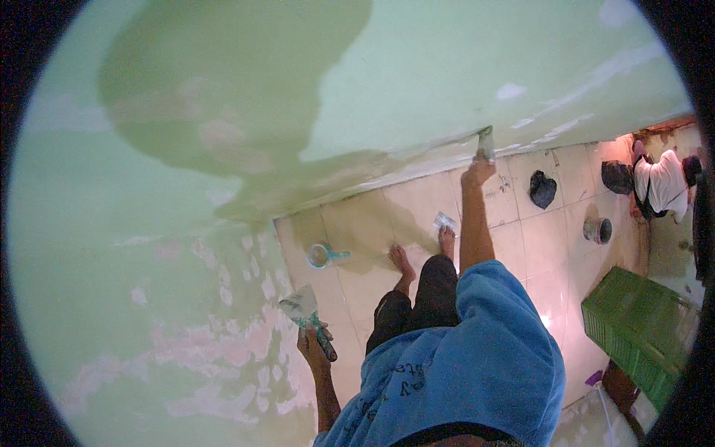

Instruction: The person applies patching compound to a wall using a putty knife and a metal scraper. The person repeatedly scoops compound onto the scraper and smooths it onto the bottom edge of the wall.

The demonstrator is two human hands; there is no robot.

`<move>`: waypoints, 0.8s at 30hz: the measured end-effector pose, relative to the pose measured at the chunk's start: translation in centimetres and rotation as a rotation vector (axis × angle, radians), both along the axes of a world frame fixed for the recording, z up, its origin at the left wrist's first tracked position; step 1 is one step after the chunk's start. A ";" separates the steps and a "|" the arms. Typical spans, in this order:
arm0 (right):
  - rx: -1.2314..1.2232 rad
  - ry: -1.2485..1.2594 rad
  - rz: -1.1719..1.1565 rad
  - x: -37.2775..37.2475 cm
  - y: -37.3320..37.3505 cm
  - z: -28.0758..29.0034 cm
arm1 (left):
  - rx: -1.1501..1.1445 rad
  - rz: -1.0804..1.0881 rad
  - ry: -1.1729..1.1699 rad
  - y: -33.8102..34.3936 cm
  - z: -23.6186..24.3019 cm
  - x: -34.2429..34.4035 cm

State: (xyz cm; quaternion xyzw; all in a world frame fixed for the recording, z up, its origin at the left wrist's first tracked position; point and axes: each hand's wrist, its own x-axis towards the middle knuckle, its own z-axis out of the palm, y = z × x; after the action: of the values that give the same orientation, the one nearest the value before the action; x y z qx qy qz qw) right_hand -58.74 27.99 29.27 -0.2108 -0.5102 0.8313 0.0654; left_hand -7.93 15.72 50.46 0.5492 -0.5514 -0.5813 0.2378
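My left hand [311,346] is wrapped round the handle of a wide putty knife [300,305], low at the left in front of the patched wall. Pale smears coat its flared blade. Out ahead, my right arm is stretched up to the green wall [417,67], where my right hand [478,173] grips a smaller scraper [486,140]. That scraper's blade is at the wall surface, just above the floor line; whether it presses on the wall I cannot tell. White filler patches [551,130] mark the wall to its right.
A light blue handled pot [319,255] stands on the tiled floor [357,216] near the corner. A flat packet [444,220] lies by my foot. Farther right are black bags [542,189], a bucket [597,230], a green slatted cabinet [633,320] and another person in white [665,182].
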 end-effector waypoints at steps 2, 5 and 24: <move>0.199 0.232 -0.032 1.9 -1.9 -2.5 | 0.028 0.018 -0.030 0.0 -0.5 -0.5; 0.240 -0.064 0.024 8.3 -9.5 -2.1 | -0.030 -0.118 0.012 -0.5 -0.5 -0.1; -0.637 -0.179 0.768 18.2 -13.0 3.7 | 0.130 -0.032 -0.045 -3.2 2.7 -5.4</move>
State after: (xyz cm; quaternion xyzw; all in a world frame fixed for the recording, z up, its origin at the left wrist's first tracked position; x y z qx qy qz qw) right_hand -40.51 15.01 32.98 -0.0881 -0.2758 0.8883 -0.3564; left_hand -13.35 12.54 53.20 0.5677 -0.5263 -0.6069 0.1799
